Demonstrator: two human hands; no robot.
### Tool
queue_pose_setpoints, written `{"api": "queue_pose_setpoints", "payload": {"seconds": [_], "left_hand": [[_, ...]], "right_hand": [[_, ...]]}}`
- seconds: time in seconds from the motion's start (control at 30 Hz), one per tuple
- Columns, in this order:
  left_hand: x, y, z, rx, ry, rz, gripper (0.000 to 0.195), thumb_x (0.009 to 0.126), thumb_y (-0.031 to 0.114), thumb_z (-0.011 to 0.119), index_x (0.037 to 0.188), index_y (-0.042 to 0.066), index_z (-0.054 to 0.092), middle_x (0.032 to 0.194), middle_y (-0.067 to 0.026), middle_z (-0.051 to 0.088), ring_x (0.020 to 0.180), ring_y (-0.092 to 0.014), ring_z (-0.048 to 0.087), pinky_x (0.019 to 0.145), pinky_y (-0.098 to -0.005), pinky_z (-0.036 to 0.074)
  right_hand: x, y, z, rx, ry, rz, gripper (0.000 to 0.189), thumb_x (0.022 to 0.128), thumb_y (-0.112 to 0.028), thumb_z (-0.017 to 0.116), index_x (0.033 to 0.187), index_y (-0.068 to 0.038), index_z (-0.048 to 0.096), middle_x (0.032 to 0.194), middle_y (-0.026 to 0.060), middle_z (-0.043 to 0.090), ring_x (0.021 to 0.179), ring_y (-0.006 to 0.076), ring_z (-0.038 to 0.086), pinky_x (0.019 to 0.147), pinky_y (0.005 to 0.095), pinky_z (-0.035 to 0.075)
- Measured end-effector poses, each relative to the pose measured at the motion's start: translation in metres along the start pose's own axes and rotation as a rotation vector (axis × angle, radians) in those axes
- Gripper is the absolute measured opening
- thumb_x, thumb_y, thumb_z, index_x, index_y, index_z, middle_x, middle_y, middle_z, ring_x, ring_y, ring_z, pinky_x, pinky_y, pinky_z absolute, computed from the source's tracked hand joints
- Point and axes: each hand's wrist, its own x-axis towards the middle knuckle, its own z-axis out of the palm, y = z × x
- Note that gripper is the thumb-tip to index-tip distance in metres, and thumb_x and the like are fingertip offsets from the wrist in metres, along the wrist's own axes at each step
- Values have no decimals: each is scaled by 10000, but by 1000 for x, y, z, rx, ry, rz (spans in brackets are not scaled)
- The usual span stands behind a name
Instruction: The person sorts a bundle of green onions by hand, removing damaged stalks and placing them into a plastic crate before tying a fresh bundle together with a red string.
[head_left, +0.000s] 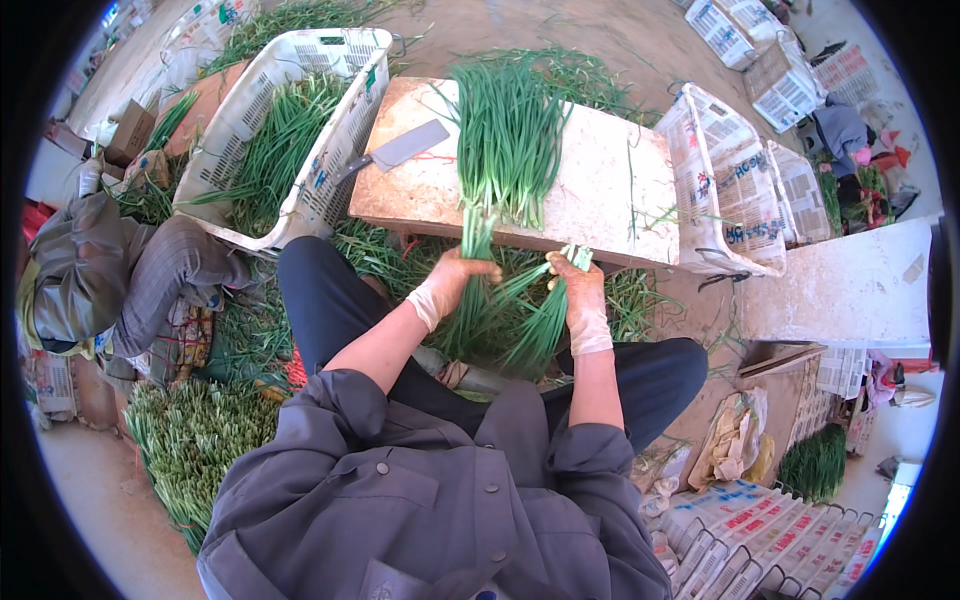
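Thin pale gloves cover both my hands. My left hand (442, 285) grips a bunch of chives (477, 229), cut ends up and leaves hanging down. Another chive bunch (544, 326) is held in my right hand (585, 292), pale ends showing above the fingers. Both bunches hang between my knees, in front of the low white-topped table (607, 180). A thick layer of chives (510, 142) lies across that table, leaves pointing away from me. To its left rests a cleaver (411, 146) with a dark handle.
A white plastic crate (307, 199) with chives stands left of the table, another crate (705, 180) right of it. Trimmed leaves (375, 251) litter the floor. Upright chive bundles (202, 435) stand at my left. A seated person's leg (176, 270) is beyond them. Stacked crates (765, 536) lie lower right.
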Motion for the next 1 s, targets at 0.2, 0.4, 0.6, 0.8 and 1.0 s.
{"api": "queue_pose_setpoints", "payload": {"seconds": [0.2, 0.4, 0.6, 0.8, 1.0], "left_hand": [[17, -1, -26, 403, 230, 211, 320, 798, -25, 724, 1102, -20, 626, 829, -82, 677, 663, -169, 640, 629, -315, 525], [9, 4, -24, 601, 305, 202, 433, 788, 20, 714, 1206, -49, 627, 825, -72, 678, 638, -151, 609, 617, -305, 516], [4, 2, -17, 170, -102, -205, 475, 808, 42, 740, 1260, 43, 597, 934, -82, 686, 743, -213, 679, 706, -372, 590], [7, -20, -17, -17, -298, -264, 517, 818, 39, 720, 1315, 44, 580, 1079, -97, 699, 887, -234, 696, 825, -417, 604], [4, -19, -8, 74, -369, -290, 486, 853, 110, 779, 1301, 59, 598, 1094, -63, 696, 921, -186, 687, 838, -376, 583]], "right_hand": [[11, -22, -59, 90, 297, -167, 198, 892, -105, 790, 1043, 6, 726, 855, 71, 721, 634, 145, 616, 530, 279, 489], [-2, -44, -91, -993, 806, -750, 176, 940, -86, 707, 1089, 9, 699, 953, 94, 659, 824, 192, 656, 760, 304, 542], [3, -47, -99, -502, 489, -683, 131, 975, -128, 681, 985, 0, 702, 884, 79, 718, 812, 199, 643, 817, 324, 502], [-5, -31, -57, -251, -32, -109, 193, 938, -232, 764, 969, -46, 723, 785, 32, 699, 645, 136, 608, 671, 284, 496], [-17, -8, 8, -115, -263, 25, 251, 875, -132, 826, 1040, 19, 712, 822, 45, 697, 613, 113, 583, 550, 271, 481]]}}
